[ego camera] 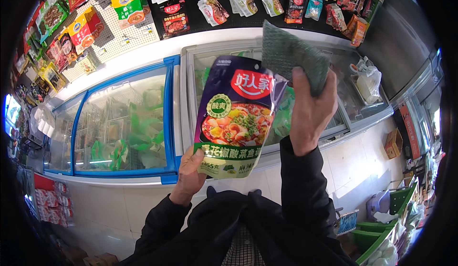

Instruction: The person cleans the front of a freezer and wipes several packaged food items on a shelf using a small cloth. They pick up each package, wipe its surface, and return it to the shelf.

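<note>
A large purple and green seasoning pouch [238, 123] is held upright before me, its printed food picture facing up at the camera. My left hand [191, 173] grips the pouch by its lower left corner, thumb on the front. In my right hand [313, 105] is a folded grey-green cloth [295, 56], pinched between thumb and fingers. The cloth is beside the pouch's upper right edge; whether they touch, I cannot tell. Behind the pouch lies a grey-framed chest freezer [352, 110] with glass lids.
A blue-framed chest freezer [123, 123] adjoins on the left, with green bags inside. Hanging seasoning packets [211, 10] line the pegboard behind. A metal tray [375, 99] with a white plastic bag [368, 83] rests on the right freezer. Green shelving [372, 226] stands at lower right, a cardboard box [393, 142] above it.
</note>
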{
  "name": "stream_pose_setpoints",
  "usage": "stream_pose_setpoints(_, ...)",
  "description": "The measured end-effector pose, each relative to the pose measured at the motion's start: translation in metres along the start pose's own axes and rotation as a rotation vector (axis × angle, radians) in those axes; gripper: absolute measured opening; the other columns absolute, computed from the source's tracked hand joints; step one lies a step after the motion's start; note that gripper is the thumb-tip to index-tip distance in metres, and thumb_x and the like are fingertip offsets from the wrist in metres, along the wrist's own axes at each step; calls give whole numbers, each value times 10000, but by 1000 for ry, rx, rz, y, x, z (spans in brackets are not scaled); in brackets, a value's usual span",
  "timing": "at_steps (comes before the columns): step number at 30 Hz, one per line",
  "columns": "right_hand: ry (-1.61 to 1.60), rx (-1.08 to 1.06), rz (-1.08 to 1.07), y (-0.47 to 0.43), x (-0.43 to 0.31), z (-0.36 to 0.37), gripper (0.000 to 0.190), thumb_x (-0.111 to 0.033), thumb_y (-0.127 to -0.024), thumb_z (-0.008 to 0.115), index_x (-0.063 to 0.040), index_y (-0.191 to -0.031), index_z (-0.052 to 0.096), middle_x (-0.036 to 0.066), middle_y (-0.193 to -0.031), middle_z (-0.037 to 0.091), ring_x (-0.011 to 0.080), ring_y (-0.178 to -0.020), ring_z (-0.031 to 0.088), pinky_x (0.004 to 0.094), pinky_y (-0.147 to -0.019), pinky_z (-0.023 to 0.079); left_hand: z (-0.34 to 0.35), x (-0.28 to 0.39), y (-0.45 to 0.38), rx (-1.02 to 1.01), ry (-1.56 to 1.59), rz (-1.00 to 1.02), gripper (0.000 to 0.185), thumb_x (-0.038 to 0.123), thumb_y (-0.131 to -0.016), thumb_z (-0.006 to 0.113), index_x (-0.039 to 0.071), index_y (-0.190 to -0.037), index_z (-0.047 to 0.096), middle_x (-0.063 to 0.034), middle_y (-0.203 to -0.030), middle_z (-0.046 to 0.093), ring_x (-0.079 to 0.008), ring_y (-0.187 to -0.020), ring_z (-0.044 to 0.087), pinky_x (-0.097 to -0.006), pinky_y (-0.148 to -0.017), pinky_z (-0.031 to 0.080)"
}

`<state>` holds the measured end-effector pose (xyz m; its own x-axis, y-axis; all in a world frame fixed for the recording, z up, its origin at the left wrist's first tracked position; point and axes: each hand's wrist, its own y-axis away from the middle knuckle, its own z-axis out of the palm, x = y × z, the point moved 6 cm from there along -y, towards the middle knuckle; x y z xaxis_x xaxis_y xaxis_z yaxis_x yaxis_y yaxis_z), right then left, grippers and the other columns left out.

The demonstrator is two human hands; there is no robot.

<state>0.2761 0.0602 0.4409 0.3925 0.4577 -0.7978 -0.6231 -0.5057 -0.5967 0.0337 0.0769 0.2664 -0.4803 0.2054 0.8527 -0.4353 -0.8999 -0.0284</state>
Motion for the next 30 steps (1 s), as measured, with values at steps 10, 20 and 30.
stream_pose_setpoints(10,-172,-980,303,139,53,-9,411,6,-752,720,-44,-1154,653,94,-1071,701,207,-971,672,334,-837,540,-34,6,-11,128,88,84,395,258,-1045,403,27,-1361,459,-109,-1257,606,-227,-1122,619,-363,-940,496)
stream_pose_setpoints(20,-773,-642,940,148,134,-24,426,29,-814,610,-4,-1238,606,52,-1194,649,150,-1089,592,333,-981,449,-30,-3,-29,61,320,43,457,299,-1027,435,39,-1402,425,-111,-1355,555,-249,-1214,567,-402,-1030,448)
stream_pose_setpoints(30,-561,-725,742,141,116,5,331,-14,-858,694,-31,-1182,629,10,-1073,674,106,-992,599,279,-897,472,-54,-2,-42,86,-121,75,436,290,-1006,486,27,-1355,478,-113,-1339,564,-242,-1175,587,-398,-1021,446)
